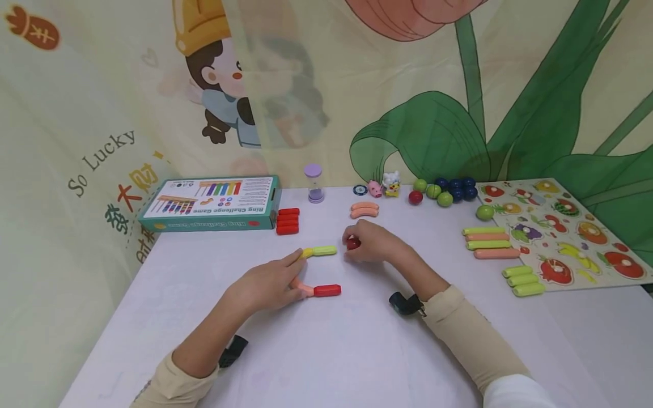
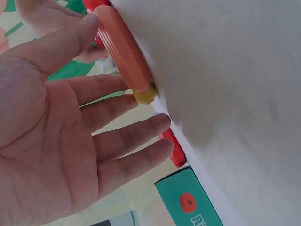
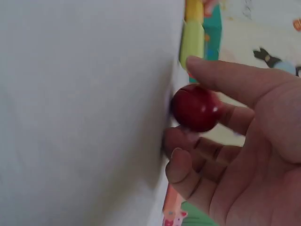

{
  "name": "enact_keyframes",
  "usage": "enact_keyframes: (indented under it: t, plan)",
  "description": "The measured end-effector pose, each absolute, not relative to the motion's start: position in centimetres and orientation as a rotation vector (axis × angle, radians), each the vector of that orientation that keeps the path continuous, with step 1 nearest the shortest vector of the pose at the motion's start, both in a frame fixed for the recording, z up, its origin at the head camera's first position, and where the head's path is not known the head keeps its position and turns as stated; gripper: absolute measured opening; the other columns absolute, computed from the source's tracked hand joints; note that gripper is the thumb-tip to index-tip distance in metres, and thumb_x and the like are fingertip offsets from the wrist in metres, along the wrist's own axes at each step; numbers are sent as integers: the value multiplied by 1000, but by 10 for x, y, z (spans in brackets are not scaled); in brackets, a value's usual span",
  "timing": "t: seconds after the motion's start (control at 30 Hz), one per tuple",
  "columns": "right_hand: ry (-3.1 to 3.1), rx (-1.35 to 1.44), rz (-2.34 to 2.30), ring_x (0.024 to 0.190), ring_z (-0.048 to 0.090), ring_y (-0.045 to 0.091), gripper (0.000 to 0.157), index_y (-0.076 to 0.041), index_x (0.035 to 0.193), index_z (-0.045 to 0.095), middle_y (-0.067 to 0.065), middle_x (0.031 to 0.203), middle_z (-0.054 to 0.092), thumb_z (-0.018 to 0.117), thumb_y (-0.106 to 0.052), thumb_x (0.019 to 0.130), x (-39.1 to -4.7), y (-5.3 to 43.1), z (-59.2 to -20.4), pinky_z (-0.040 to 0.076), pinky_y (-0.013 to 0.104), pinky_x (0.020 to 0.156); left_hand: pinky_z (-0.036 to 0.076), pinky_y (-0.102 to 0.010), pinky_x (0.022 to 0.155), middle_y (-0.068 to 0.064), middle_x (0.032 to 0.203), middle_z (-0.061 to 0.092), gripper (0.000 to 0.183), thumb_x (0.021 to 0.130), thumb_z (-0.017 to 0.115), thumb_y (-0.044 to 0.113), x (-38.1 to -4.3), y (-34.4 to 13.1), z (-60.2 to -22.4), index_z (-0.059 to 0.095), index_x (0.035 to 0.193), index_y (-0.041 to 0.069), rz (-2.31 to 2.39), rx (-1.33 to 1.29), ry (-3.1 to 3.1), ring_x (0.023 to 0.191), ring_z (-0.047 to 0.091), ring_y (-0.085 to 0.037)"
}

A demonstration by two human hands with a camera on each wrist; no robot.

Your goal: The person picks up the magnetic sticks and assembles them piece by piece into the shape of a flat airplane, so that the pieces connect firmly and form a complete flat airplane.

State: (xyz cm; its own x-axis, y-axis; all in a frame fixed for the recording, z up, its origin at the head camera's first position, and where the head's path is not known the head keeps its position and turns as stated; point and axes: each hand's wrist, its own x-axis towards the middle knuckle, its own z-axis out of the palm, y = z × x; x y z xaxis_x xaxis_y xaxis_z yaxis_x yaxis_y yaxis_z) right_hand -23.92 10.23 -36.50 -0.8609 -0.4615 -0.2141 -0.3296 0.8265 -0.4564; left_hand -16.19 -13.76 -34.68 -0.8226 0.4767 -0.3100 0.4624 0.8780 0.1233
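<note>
My left hand [image 1: 267,285] reaches over toy pieces on the table. Its fairly straight thumb and fingers touch an orange ribbed piece [image 2: 126,52] and a yellow piece [image 1: 306,253] at its end. A light green stick [image 1: 324,250] points right from the yellow piece, and a red stick [image 1: 327,290] extends from the orange side. Part of these pieces is hidden under the hand. My right hand [image 1: 374,242] holds a shiny dark red ball [image 3: 196,108] between thumb and fingers, close to the table, just right of the green stick's end.
A teal game box [image 1: 209,204] lies back left beside several red sticks [image 1: 288,221]. Behind stand a purple sand timer [image 1: 314,184] and small figures [image 1: 391,184]. Green and blue balls [image 1: 463,190] sit back right, near a fruit-picture board [image 1: 566,232] and green and orange sticks [image 1: 490,245].
</note>
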Motion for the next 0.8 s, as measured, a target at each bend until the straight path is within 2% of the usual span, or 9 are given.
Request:
enact_keyframes:
  t: [0.07, 0.13, 0.3, 0.37, 0.5, 0.63, 0.7, 0.8]
  plan:
    - [2720, -633, -556, 84, 48, 16, 40, -19, 113, 61, 2, 97, 48, 72, -30, 76, -234, 93, -369, 46, 25, 65, 46, -38, 86, -2, 146, 25, 75, 78, 63, 50, -162, -137, -347, 35, 140, 17, 59, 692, 2711, 124, 38, -22]
    - [2755, -653, -538, 82, 47, 15, 40, -22, 114, 61, 1, 96, 46, 72, -30, 76, -231, 88, -372, 45, 24, 64, 46, -38, 86, -2, 147, 25, 76, 78, 62, 51, -162, -136, -347, 35, 140, 18, 69, 691, 2705, 124, 37, -23]
    - [2835, -712, -599, 75, 46, 14, 23, -20, 100, 68, -1, 85, 48, 71, -24, 78, -230, 86, -377, 40, 25, 60, 46, -38, 86, -1, 147, 22, 77, 78, 62, 50, -161, -134, -347, 32, 142, 19, 95, 696, 2675, 125, 36, -23]
    - [2836, -718, -635, 76, 46, 14, 21, -20, 98, 67, -1, 86, 49, 71, -24, 78, -231, 87, -378, 40, 25, 60, 46, -39, 86, -1, 148, 22, 77, 79, 62, 50, -161, -134, -347, 31, 142, 19, 99, 697, 2668, 125, 36, -24]
    - [2787, -655, -752, 86, 50, 17, 29, -16, 104, 65, 0, 95, 53, 70, -28, 78, -238, 97, -372, 45, 30, 69, 45, -39, 86, -1, 148, 21, 76, 79, 63, 49, -161, -134, -347, 31, 142, 19, 100, 704, 2667, 126, 35, -24]
    - [2866, -455, -866, 94, 51, 22, 31, -12, 105, 65, 4, 105, 57, 65, -34, 82, -256, 129, -364, 46, 36, 74, 45, -39, 87, -2, 148, 22, 75, 79, 63, 48, -161, -135, -349, 33, 141, 19, 101, 736, 2682, 127, 33, -23]
    - [2985, -343, -889, 99, 50, 27, 31, -8, 108, 63, 10, 113, 54, 60, -30, 86, -265, 151, -362, 46, 42, 78, 44, -40, 88, -2, 147, 23, 74, 79, 63, 48, -160, -135, -349, 34, 140, 19, 93, 776, 2702, 127, 32, -23]
    - [3126, -190, -857, 110, 43, 36, 40, -1, 124, 51, 19, 129, 39, 54, -20, 88, -274, 182, -362, 41, 50, 86, 41, -42, 91, -2, 145, 28, 68, 80, 63, 47, -159, -134, -349, 39, 138, 20, 97, 863, 2735, 129, 30, -24]
